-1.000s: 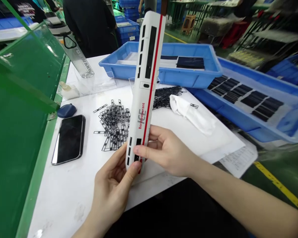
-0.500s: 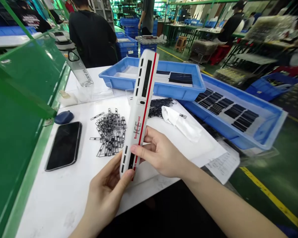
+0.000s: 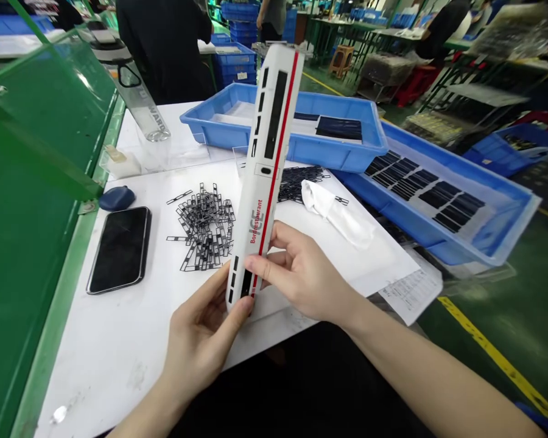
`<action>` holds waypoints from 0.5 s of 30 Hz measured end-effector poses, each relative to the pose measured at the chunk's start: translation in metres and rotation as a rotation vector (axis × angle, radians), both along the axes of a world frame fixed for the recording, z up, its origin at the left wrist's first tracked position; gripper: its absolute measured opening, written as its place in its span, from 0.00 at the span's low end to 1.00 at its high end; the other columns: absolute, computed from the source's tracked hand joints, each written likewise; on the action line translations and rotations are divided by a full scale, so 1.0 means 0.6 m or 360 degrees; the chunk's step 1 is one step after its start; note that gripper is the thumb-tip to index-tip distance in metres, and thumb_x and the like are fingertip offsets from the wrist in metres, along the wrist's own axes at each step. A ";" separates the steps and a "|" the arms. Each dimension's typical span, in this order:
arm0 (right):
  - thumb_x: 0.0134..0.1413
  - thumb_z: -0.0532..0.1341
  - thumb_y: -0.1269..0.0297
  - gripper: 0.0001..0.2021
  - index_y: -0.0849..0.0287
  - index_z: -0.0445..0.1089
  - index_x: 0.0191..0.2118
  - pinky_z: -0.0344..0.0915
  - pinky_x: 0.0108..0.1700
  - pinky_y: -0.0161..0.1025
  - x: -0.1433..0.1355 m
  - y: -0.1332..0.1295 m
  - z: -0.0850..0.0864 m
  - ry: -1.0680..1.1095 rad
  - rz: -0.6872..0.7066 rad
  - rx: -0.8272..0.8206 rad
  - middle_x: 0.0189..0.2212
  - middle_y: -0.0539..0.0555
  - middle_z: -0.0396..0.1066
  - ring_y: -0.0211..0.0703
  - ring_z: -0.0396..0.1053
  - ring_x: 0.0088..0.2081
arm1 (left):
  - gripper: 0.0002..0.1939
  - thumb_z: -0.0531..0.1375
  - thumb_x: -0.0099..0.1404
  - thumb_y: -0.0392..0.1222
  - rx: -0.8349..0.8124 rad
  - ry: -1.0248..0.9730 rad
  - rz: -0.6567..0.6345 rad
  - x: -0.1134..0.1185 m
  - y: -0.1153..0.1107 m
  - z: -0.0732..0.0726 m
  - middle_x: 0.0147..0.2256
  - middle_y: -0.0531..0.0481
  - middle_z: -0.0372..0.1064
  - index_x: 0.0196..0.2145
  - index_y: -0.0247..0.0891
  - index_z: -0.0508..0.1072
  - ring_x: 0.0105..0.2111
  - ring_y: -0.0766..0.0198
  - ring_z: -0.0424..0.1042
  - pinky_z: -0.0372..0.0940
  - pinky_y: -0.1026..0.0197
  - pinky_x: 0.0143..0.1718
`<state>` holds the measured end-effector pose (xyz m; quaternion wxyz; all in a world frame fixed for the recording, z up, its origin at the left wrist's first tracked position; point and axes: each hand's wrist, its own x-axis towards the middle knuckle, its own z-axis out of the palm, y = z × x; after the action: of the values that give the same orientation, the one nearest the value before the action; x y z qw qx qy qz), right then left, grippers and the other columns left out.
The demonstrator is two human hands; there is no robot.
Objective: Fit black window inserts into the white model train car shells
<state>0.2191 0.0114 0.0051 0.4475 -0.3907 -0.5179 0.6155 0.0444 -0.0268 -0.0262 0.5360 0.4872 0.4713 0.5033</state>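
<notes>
A white model train car body [image 3: 260, 182] with a red stripe, dark windows and "ICE Bordrestaurant" lettering is held tilted up over the table. My left hand [image 3: 205, 328] grips its lower end, thumb on the near face. My right hand [image 3: 301, 271] pinches it slightly higher, with the thumb over a window and the fingers behind the right edge, partly hidden. Left of the car lies a loose pile of thin black window-frame strips [image 3: 205, 228]. A second dark heap of strips [image 3: 299, 182] lies behind it, beside a crumpled white cloth [image 3: 338, 216].
Two blue trays [image 3: 237, 143] [image 3: 493, 249] with dark strips stand at the back and right. A phone [image 3: 120, 249], a dark blue object [image 3: 116, 198] and a tilted-looking clear bottle [image 3: 146, 112] line the left side, by a green partition [image 3: 22, 243]. A person [image 3: 164, 48] sits beyond.
The view has tipped downward slightly, so the table's things appear higher. The train car and both hands sit a little higher and to the right; the grip looks the same.
</notes>
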 end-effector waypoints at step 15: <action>0.72 0.60 0.58 0.09 0.52 0.77 0.48 0.79 0.42 0.45 0.009 -0.042 0.025 -0.0121 0.0208 -0.0029 0.34 0.52 0.77 0.48 0.77 0.38 | 0.20 0.64 0.74 0.38 0.0024 -0.0355 -0.0294 -0.020 0.006 0.003 0.62 0.49 0.76 0.61 0.53 0.77 0.63 0.52 0.73 0.68 0.52 0.66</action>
<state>0.2243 -0.0138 0.0200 0.3827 -0.3832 -0.5533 0.6329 0.0322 -0.0233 -0.0247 0.6253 0.4734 0.3583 0.5064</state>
